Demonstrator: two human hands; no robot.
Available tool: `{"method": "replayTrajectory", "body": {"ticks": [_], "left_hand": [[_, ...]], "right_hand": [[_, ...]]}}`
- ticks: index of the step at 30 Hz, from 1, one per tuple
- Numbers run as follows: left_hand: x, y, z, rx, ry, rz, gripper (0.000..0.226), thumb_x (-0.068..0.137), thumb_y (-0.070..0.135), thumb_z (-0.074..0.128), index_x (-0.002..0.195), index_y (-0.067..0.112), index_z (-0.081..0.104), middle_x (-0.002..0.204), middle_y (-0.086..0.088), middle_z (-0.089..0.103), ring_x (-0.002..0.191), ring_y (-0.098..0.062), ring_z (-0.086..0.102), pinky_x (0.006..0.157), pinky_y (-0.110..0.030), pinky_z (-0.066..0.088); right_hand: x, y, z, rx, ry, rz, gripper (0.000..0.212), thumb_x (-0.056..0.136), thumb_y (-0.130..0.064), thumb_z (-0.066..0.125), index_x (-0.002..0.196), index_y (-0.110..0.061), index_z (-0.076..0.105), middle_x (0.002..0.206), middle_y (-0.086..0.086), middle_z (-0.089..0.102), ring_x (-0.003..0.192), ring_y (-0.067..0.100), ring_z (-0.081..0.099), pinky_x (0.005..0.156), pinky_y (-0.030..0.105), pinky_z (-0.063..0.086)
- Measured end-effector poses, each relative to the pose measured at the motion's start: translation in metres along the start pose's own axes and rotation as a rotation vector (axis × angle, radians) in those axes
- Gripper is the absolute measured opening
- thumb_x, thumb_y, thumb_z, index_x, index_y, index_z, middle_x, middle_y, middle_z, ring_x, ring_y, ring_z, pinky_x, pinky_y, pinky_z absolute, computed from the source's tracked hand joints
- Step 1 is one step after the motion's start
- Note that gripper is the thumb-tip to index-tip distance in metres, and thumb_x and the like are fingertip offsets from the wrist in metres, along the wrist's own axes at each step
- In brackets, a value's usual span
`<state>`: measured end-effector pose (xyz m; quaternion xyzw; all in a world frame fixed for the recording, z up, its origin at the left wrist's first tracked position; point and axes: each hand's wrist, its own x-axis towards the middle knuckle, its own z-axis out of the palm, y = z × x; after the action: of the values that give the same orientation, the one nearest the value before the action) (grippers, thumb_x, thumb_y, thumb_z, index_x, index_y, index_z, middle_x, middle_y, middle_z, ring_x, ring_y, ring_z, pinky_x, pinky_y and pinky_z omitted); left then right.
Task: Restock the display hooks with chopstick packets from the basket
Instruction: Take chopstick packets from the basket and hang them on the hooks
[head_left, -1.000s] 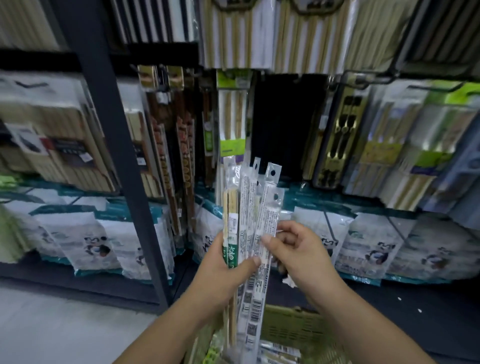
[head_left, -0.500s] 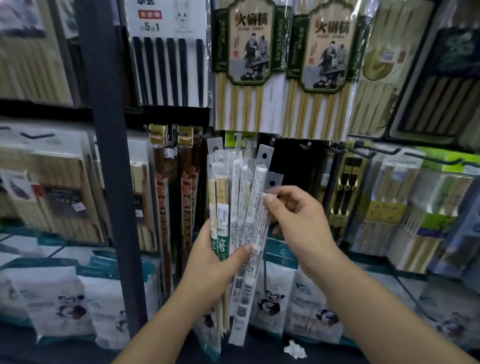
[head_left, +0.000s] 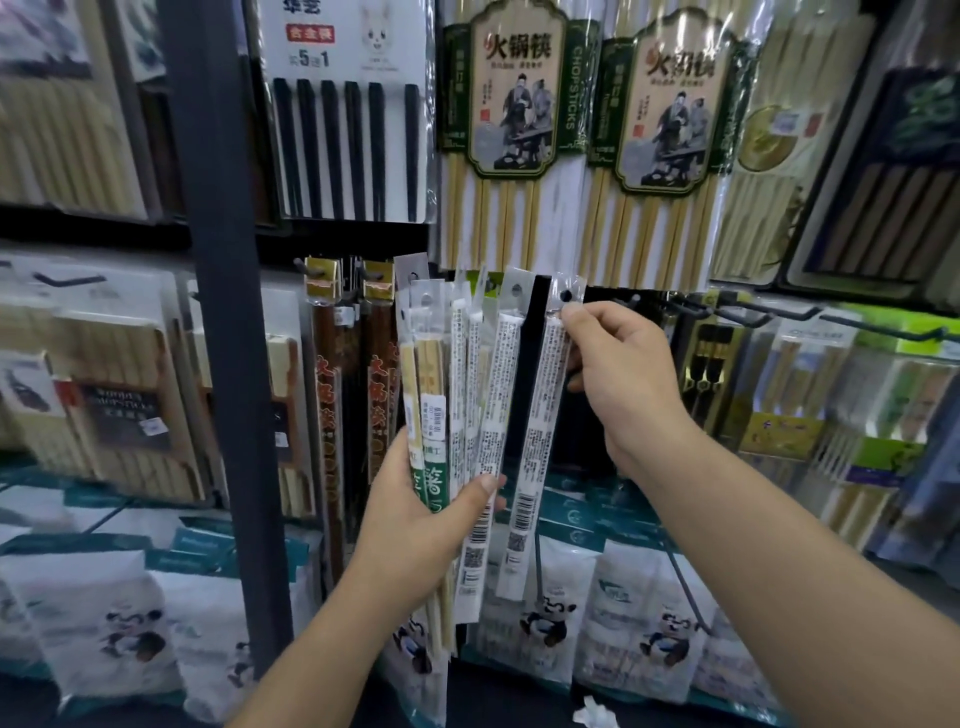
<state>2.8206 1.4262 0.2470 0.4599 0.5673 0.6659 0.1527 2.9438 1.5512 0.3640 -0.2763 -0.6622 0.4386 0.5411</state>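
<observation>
Separation is finished: the right hand has drawn one chopstick packet clear of the bundle gripped by the left hand. It pinches the packet under its hang-hole, near the bare hooks. Hanging looks next.

One head-worn wide-angle view, facing forward at the display rack. Close range: the left hand and right hand sit mid-frame, within arm's reach.

packets: clear, white printed labels, black barcodes
hotpot packs: green-bordered, pale bamboo
upright post: dark grey
</observation>
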Motion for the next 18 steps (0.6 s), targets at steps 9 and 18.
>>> {"method": "replayTrajectory", "body": {"ticks": [9, 18], "left_hand": [[0.002, 0.010, 0.006, -0.109, -0.001, 0.000, 0.097, 0.061, 0.068, 0.078, 0.146, 0.034, 0.045, 0.140, 0.016, 0.060, 0.131, -0.010, 0.055, 0.116, -0.048, 0.040], [0.003, 0.001, 0.007, -0.051, -0.020, -0.005, 0.047, 0.083, 0.031, 0.082, 0.116, 0.052, 0.056, 0.113, 0.032, 0.069, 0.102, 0.011, 0.066, 0.077, -0.007, 0.049]], "right_hand": [[0.006, -0.005, 0.002, -0.046, 0.010, -0.020, 0.029, 0.102, -0.027, 0.057, 0.091, -0.004, 0.070, 0.075, 0.009, 0.054, 0.066, 0.015, 0.049, 0.063, 0.025, 0.046], [0.014, 0.010, 0.007, -0.141, 0.048, -0.013, 0.035, 0.102, -0.029, 0.057, 0.072, -0.011, 0.062, 0.050, -0.014, 0.042, 0.051, 0.004, 0.040, 0.062, 0.029, 0.041]]}}
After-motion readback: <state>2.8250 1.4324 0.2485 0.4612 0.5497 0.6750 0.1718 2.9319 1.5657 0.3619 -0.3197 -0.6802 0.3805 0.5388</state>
